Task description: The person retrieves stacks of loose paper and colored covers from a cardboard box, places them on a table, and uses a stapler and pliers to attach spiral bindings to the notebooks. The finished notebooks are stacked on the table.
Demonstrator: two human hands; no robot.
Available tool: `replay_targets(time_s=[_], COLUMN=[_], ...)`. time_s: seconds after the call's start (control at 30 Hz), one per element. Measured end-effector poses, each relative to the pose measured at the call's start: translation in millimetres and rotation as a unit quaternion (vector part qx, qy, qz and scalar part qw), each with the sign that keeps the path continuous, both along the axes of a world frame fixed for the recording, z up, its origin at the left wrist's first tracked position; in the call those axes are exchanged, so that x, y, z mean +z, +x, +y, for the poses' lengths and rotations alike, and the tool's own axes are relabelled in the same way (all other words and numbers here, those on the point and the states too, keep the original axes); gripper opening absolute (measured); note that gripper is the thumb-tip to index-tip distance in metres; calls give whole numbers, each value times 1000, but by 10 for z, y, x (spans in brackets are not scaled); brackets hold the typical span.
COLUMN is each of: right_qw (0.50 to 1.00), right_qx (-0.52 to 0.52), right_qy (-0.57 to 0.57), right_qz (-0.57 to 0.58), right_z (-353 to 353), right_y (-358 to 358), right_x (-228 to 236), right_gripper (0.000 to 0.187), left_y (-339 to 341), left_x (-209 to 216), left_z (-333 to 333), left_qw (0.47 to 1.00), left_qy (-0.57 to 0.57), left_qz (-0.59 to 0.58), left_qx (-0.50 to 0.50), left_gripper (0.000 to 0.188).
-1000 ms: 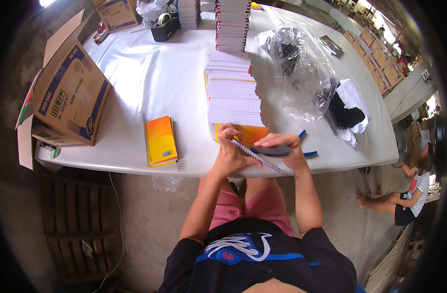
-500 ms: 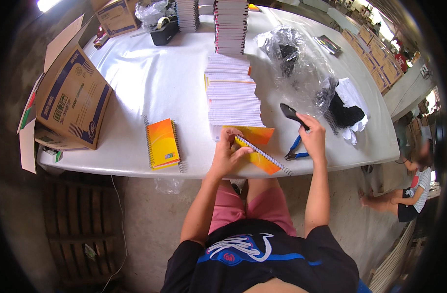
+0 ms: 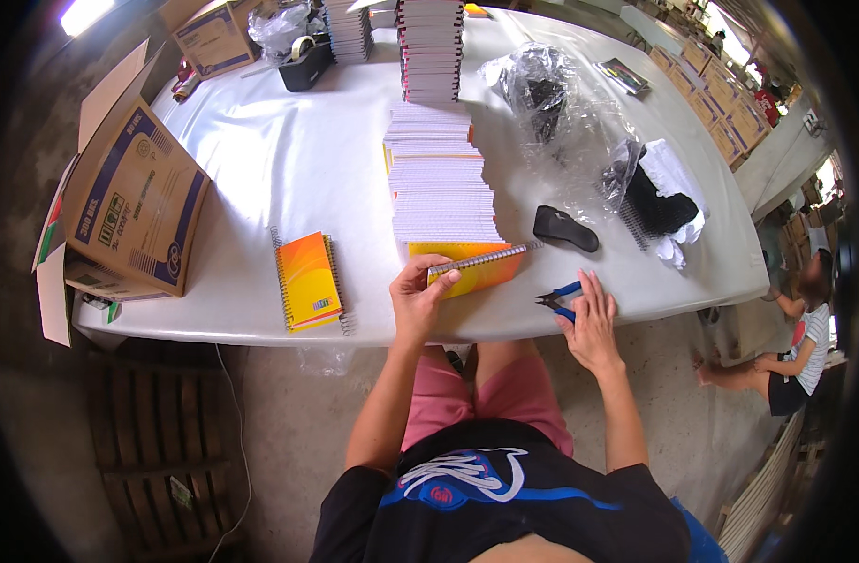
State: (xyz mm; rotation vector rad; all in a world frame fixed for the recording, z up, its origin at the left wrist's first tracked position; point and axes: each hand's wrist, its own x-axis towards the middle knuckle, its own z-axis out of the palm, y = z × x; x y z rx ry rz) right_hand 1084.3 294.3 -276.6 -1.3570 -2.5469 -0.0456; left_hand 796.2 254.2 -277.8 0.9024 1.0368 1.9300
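Observation:
My left hand (image 3: 417, 298) is closed on the bound end of a yellow-orange spiral notebook (image 3: 490, 274), thumb on the near side. The wire coil runs along the notebook's upper edge, and a loose tail of coil sticks out on the right. My right hand (image 3: 593, 327) has its fingers stretched over the blue handles of a pair of pliers (image 3: 564, 293) lying on the table, touching them without a closed grip. Beyond the pliers, a black handheld tool (image 3: 565, 229) rests on the table. A long row of unbound notebook pages (image 3: 440, 178) extends away behind the held notebook.
Left of me lie stacked spiral notebooks (image 3: 309, 281) and an open cardboard box (image 3: 138, 202). Clear plastic wrap (image 3: 570, 122) and a black-and-white cloth (image 3: 668, 206) lie at right. Farther back stand a tall notebook stack (image 3: 429, 52) and a tape dispenser (image 3: 305, 68). Another person (image 3: 805, 347) is at far right.
My right hand has put the black tool down on the table and moved down to the pliers. The held notebook has turned, its coil now nearly level instead of slanting down to the right.

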Motion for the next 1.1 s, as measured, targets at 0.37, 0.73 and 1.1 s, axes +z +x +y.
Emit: replay_targets(time_s=[0.37, 0.73, 1.1], right_qw=[946, 986, 992], right_qx=[23, 20, 20], right_qy=[35, 26, 63], right_qz=[320, 166, 108], right_z=[-361, -607, -595], right_y=[-551, -1137, -1320], right_x=[527, 759, 871], right_gripper=[47, 45, 44], left_y=[110, 163, 152], left_x=[-52, -39, -84], left_z=[23, 31, -11], left_qw=[998, 993, 957], left_qy=[18, 28, 66], left_qz=[20, 62, 235], left_qx=[57, 92, 159], left_gripper=[59, 80, 85])
